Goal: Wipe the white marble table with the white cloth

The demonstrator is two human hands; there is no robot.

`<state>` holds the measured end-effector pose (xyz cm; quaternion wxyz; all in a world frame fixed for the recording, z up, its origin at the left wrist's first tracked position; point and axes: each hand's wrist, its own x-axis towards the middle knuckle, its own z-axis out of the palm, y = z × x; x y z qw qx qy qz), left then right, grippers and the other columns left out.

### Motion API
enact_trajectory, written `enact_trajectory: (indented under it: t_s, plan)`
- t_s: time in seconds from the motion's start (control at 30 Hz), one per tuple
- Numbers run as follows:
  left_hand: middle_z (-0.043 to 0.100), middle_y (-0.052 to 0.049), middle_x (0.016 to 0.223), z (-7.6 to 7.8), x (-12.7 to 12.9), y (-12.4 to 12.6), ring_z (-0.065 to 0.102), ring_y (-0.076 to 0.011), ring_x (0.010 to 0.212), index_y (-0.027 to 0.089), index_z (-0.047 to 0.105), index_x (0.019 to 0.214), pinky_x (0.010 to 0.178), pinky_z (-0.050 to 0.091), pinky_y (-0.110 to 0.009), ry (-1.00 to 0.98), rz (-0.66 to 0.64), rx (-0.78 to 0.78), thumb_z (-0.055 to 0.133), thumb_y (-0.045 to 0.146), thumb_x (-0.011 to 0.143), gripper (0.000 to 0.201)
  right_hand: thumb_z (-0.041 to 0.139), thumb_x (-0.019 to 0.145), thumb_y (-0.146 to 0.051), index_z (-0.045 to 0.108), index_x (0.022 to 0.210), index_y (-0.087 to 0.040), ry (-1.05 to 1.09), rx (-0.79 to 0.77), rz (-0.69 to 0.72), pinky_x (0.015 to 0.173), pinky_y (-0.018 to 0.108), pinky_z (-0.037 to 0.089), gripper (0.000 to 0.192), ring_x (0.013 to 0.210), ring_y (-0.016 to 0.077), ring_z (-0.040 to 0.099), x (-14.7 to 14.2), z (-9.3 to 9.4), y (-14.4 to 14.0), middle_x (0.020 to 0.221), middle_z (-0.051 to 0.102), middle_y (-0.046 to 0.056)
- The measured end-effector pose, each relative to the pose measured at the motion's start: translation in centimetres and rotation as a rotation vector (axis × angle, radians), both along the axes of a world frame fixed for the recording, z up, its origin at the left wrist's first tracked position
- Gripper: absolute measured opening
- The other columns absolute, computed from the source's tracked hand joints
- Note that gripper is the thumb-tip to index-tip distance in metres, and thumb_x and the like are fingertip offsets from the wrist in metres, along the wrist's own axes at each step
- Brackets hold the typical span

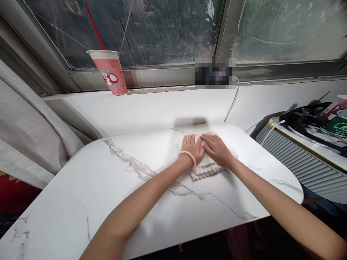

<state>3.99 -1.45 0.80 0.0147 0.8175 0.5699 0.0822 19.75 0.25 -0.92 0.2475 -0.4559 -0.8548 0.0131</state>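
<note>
A folded white cloth (207,169) with a scalloped edge lies on the white marble-patterned table (130,202), towards its far side. My left hand (192,147) presses flat on the cloth's left part, fingers stretched out, with a pink bead bracelet on the wrist. Flat on the same cloth, just to the right, rests my right hand (218,150), its fingers extended. The two hands almost meet at the thumbs. Part of the cloth is hidden beneath them.
On the windowsill stands a pink paper cup (111,74) with a red straw. A blurred dark object (215,74) with a white cable (233,101) is near the window frame. Grey curtains (32,119) hang at left. A ribbed cabinet (303,166) at right carries black straps and packages.
</note>
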Motion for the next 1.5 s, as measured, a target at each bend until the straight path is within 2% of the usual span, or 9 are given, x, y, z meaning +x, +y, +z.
enact_trajectory:
  t_s: [0.17,0.27,0.4,0.57,0.8,0.93,1.2,1.33,1.5]
  plan:
    - [0.033,-0.024,0.155,-0.2,-0.5,-8.1,0.027,-0.0364,0.145,0.007,0.037,0.148,0.119,0.019,-0.054,0.01,-0.142,-0.001,0.032,0.037,0.097,0.06,0.034,0.099,-0.035,0.049,0.14,-0.015,-0.022,0.027,-0.017,0.116,0.056,0.03,0.048,0.137,0.0286,0.044,0.2,0.0,-9.6,0.144,0.053,0.013]
    - [0.035,-0.023,0.154,-0.5,-1.4,-11.6,0.029,-0.0371,0.144,0.008,0.038,0.148,0.118,0.023,-0.056,0.0,-0.189,0.027,0.034,0.039,0.096,0.06,0.037,0.098,-0.033,0.042,0.146,-0.019,-0.016,0.042,-0.01,0.115,0.058,0.03,0.05,0.138,0.0288,0.044,-0.5,0.0,-13.7,0.145,0.052,0.012]
    - [0.037,-0.022,0.153,-0.6,-3.2,-14.2,0.03,-0.0368,0.144,0.009,0.041,0.146,0.118,0.024,-0.056,-0.011,-0.211,0.058,0.037,0.038,0.095,0.06,0.039,0.096,-0.032,0.033,0.152,-0.023,-0.014,0.076,-0.004,0.113,0.06,0.032,0.057,0.137,0.031,0.043,-2.3,0.2,-16.5,0.146,0.05,0.011]
    - [0.04,-0.022,0.152,-0.5,-5.7,-14.8,0.033,-0.0361,0.143,0.007,0.044,0.144,0.119,0.024,-0.055,0.009,-0.175,0.049,0.038,0.036,0.094,0.059,0.04,0.095,-0.03,0.036,0.151,-0.02,-0.043,0.045,0.031,0.115,0.058,0.03,0.058,0.136,0.0315,0.044,-4.8,0.6,-16.6,0.145,0.052,0.013]
    - [0.047,-0.017,0.148,-0.3,-8.7,-10.7,0.041,-0.0315,0.139,0.011,0.048,0.14,0.119,0.027,-0.05,0.041,0.004,0.055,0.039,0.029,0.092,0.052,0.037,0.094,-0.027,0.051,0.138,-0.017,-0.04,-0.003,0.049,0.115,0.054,0.028,0.047,0.131,0.0298,0.046,-9.0,0.8,-11.1,0.14,0.055,0.013]
    - [0.049,-0.015,0.146,-0.2,-10.5,-6.0,0.043,-0.0291,0.136,0.012,0.049,0.139,0.118,0.027,-0.047,0.062,0.102,0.073,0.037,0.025,0.093,0.05,0.036,0.092,-0.021,0.056,0.128,-0.014,-0.002,-0.035,0.048,0.113,0.05,0.029,0.042,0.123,0.0295,0.049,-11.7,1.0,-5.9,0.133,0.059,0.014]
    - [0.053,-0.008,0.142,-0.2,-14.4,3.9,0.046,-0.0229,0.132,0.019,0.048,0.138,0.114,0.03,-0.039,-0.004,0.096,0.074,0.036,0.024,0.092,0.048,0.039,0.089,-0.018,0.057,0.121,-0.014,0.042,-0.062,-0.031,0.11,0.048,0.028,0.037,0.124,0.0308,0.048,-15.7,0.4,3.5,0.131,0.06,0.015]
    - [0.055,-0.007,0.14,-0.4,-15.5,6.3,0.046,-0.0231,0.131,0.022,0.05,0.136,0.114,0.031,-0.039,-0.044,0.121,0.08,0.036,0.025,0.092,0.046,0.04,0.089,-0.018,0.057,0.121,-0.014,0.075,-0.079,-0.026,0.11,0.046,0.029,0.037,0.124,0.0302,0.048,-16.8,0.3,6.1,0.131,0.06,0.013]
    - [0.055,-0.006,0.139,-0.5,-17.0,7.6,0.047,-0.0235,0.129,0.022,0.049,0.138,0.114,0.03,-0.039,-0.057,0.168,0.076,0.034,0.027,0.094,0.047,0.039,0.09,-0.016,0.057,0.122,-0.014,0.059,-0.077,-0.01,0.109,0.043,0.028,0.037,0.124,0.0276,0.049,-18.6,0.4,8.1,0.132,0.06,0.012]
